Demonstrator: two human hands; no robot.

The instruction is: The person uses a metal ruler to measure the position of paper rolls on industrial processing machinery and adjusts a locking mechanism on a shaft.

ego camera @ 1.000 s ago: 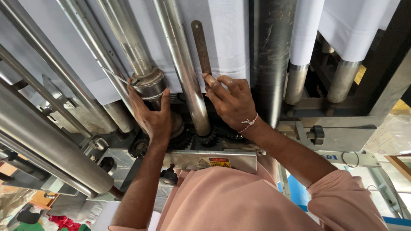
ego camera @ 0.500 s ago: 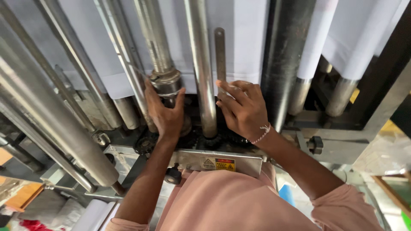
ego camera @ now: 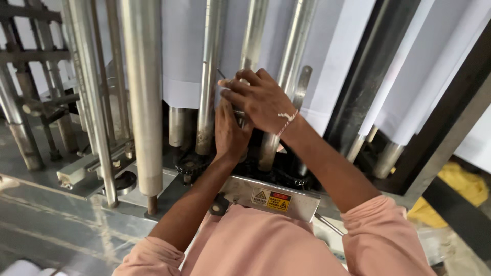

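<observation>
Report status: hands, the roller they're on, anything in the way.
Left hand wrapped on the steel roller, grip shut. Right hand crossed above it, closure unclear. White sheet hangs behind; neighbouring rollers crowd both sides.

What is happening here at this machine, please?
A person in a pink top reaches with both hands into a machine that has many upright-looking metal rollers and white sheet material. The left hand is wrapped around one steel roller low down. The right hand lies over the same roller just above, and its fingers seem to pinch something small there; what it is cannot be made out. Below the hands sit black gear wheels and a metal bracket with yellow warning stickers.
</observation>
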